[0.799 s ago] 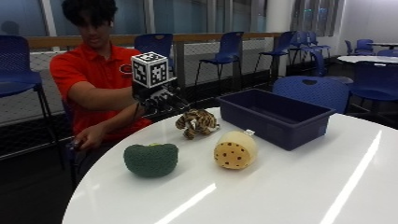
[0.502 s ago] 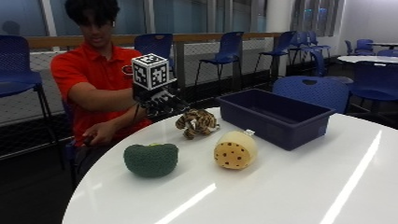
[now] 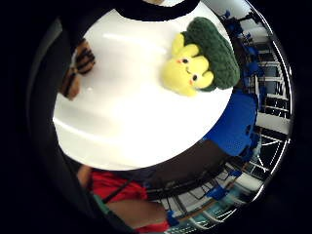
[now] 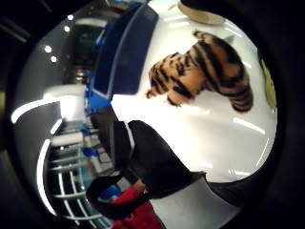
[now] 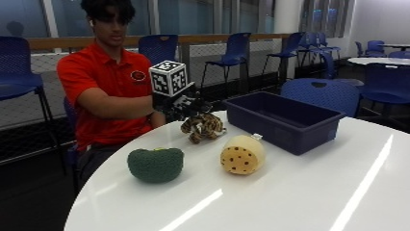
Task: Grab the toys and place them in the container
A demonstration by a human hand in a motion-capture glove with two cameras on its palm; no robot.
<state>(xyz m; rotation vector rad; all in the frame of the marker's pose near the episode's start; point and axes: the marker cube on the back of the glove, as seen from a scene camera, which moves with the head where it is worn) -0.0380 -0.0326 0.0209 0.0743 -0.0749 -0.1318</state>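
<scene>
Tiger toy [image 5: 202, 127] beside container [image 5: 282, 120], broccoli plush [image 5: 155, 164] near

- The person wore a red short-sleeved polo shirt [image 5: 102, 77] with a collar.
- A small round dark badge [image 5: 137, 75] sat on the chest of the shirt.
- The right hand [image 5: 183, 107] was covered by a black glove.
- In the thumb-side palm view, the glove showed as black fabric with a white band and a black strap loop [image 4: 107, 198] at its edge.
- The forearm below the sleeve was bare.
</scene>
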